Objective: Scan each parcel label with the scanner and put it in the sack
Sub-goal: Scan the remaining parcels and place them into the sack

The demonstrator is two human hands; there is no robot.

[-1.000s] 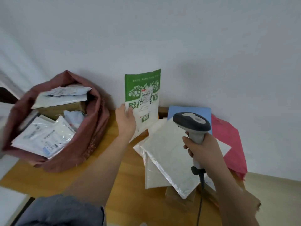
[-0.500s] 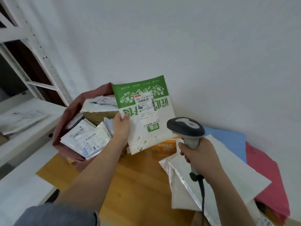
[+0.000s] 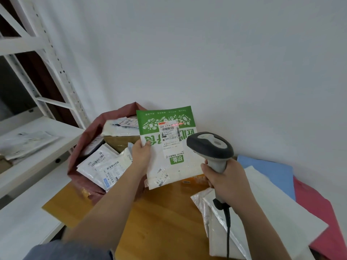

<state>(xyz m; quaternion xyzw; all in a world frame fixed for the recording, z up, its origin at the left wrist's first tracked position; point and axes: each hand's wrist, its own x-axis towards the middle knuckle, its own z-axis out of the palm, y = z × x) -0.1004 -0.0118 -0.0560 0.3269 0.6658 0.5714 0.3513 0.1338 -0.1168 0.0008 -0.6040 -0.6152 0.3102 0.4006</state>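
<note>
Head view: the left hand (image 3: 141, 154) pinches the left edge of a green and white parcel (image 3: 169, 147), held upright with its long axis vertical, directly in front of the open red sack (image 3: 82, 147). The right hand (image 3: 224, 177) has its fingers wrapped round the scanner (image 3: 211, 147), aimed at the parcel's label (image 3: 170, 134); a red mark, probably the beam, crosses its top. The sack lies left of the parcel, nearer the left hand
</note>
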